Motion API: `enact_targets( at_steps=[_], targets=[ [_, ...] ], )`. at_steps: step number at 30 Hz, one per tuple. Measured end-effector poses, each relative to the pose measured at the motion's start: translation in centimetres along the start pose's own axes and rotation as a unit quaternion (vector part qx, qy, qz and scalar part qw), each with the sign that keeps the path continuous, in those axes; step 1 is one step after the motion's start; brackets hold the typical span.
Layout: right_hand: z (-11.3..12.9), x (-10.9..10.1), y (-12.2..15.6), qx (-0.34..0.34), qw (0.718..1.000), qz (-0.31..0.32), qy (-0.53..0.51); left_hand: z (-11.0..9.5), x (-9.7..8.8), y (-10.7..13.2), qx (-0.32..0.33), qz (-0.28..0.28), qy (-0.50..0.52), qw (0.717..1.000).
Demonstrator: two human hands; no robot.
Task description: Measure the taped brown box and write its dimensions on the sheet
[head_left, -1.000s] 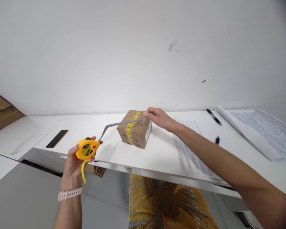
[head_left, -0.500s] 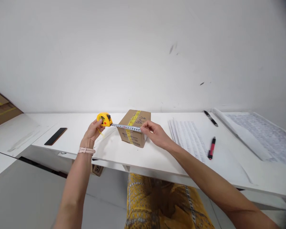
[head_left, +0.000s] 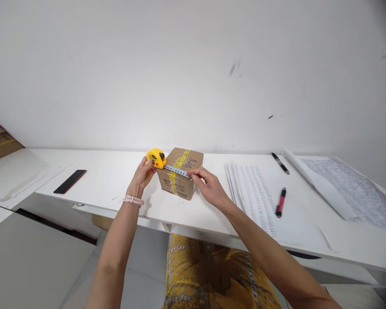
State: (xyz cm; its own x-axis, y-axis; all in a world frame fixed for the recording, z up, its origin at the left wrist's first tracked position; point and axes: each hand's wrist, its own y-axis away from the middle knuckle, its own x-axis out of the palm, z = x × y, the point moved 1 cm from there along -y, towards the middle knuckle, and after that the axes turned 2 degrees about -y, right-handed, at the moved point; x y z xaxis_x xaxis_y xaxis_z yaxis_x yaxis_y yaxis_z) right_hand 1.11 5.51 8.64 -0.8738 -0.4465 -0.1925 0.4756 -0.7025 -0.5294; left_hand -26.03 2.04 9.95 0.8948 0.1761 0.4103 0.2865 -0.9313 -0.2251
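Tape measure [head_left: 156,158], gripped by our left hand [head_left: 143,174], crosses the box [head_left: 193,155] toward four o'clock; our right hand [head_left: 210,186] pinches its end.

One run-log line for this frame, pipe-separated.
left hand: holds tape measure | right hand: pinches blade end | blade: along near top edge of box | rest: papers, red pen rightward

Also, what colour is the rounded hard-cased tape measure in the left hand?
Yellow, with black and red details: the tape measure, in the head view.
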Motion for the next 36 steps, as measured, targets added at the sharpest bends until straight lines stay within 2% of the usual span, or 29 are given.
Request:
enact_targets(
  at_steps=[4, 11, 17, 23, 26, 29, 36],
  targets=[
    [-0.5, -0.3, -0.2, -0.057, 0.998, 0.004, 0.009, 0.1, -0.2, 0.3, 0.003, -0.017, -0.002, 1.000],
    [-1.7, 0.1, -0.3, -0.076, 0.996, -0.032, 0.021, 0.0, 0.0, 0.6, 0.014, -0.012, -0.017, 1.000],
    [-1.6, 0.8, -0.1, -0.157, 0.977, -0.060, 0.129, 0.7, -0.2, 1.0, 0.038, -0.022, -0.007, 0.999],
    [-2.5, 1.3, 0.4, -0.217, 0.954, -0.112, 0.173, 0.8, -1.9, 0.8, 0.051, -0.049, 0.013, 0.997],
    [-3.3, 1.4, 0.5, -0.230, 0.951, -0.102, 0.183, 0.6, -3.3, 0.6, 0.061, -0.086, 0.038, 0.994],
    [-3.9, 1.5, 0.5, -0.235, 0.951, -0.097, 0.175, 0.6, -4.2, 0.5, 0.063, -0.095, 0.044, 0.992],
    [-4.0, 1.7, 0.8, -0.258, 0.949, -0.108, 0.146, 0.4, -3.9, 0.8, 0.046, -0.064, 0.032, 0.996]
  ],
)
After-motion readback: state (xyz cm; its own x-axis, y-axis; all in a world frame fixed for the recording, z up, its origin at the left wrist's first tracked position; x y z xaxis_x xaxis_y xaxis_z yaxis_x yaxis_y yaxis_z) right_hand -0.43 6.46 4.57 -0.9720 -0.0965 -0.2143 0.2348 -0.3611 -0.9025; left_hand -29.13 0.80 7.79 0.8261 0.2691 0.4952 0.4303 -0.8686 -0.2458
